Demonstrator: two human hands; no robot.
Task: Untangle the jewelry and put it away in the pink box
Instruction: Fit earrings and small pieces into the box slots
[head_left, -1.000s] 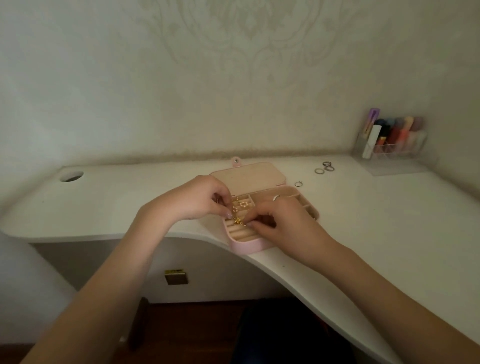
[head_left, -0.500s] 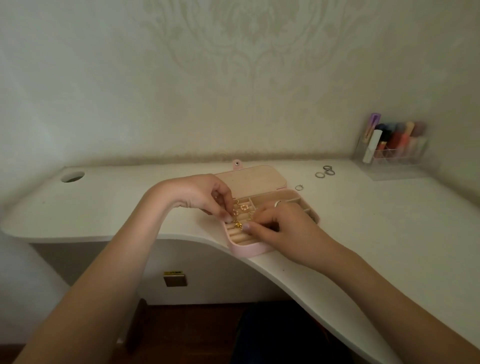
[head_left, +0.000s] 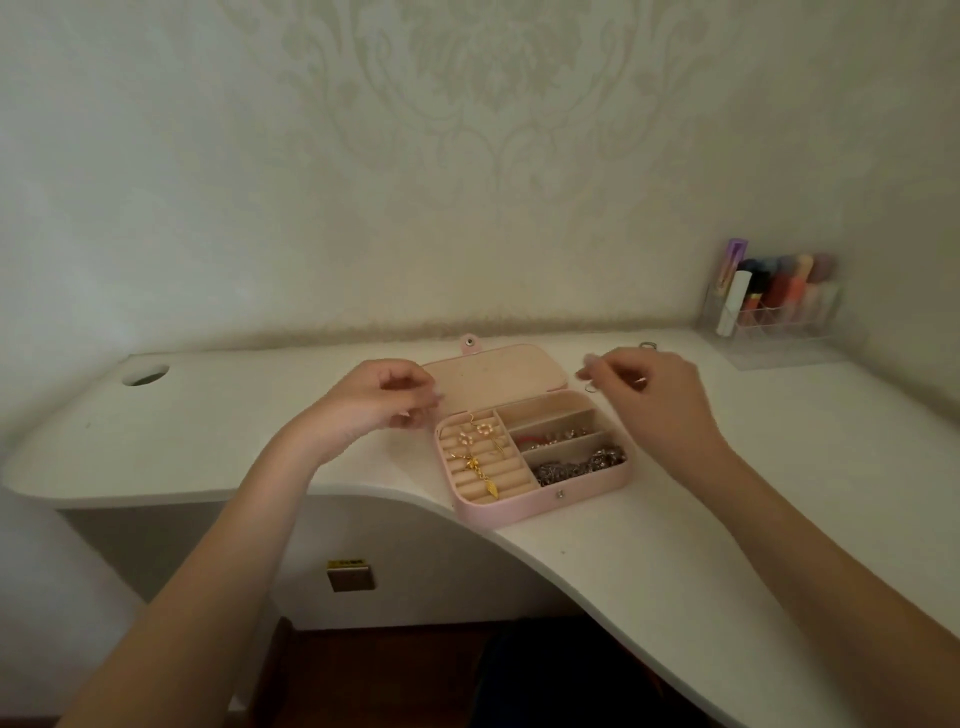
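Pink box (head_left: 519, 512), beige-lined; gold earrings (head_left: 480, 447); cream damask-patterned wall (head_left: 467, 130).

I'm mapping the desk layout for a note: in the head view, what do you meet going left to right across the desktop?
Cable hole → left hand → pink box with gold jewelry in its left part → right hand → clear organizer with colored tubes, at the far right against the wall.

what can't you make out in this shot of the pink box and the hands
- Head view: right hand is motion-blurred, so whether its fingers hold anything cannot be told.
- Left hand: fingertips blurred too.
- Silvery heap in the open pink jewelry box: pieces too small to separate.
- Small metal ring: partly behind the right hand.
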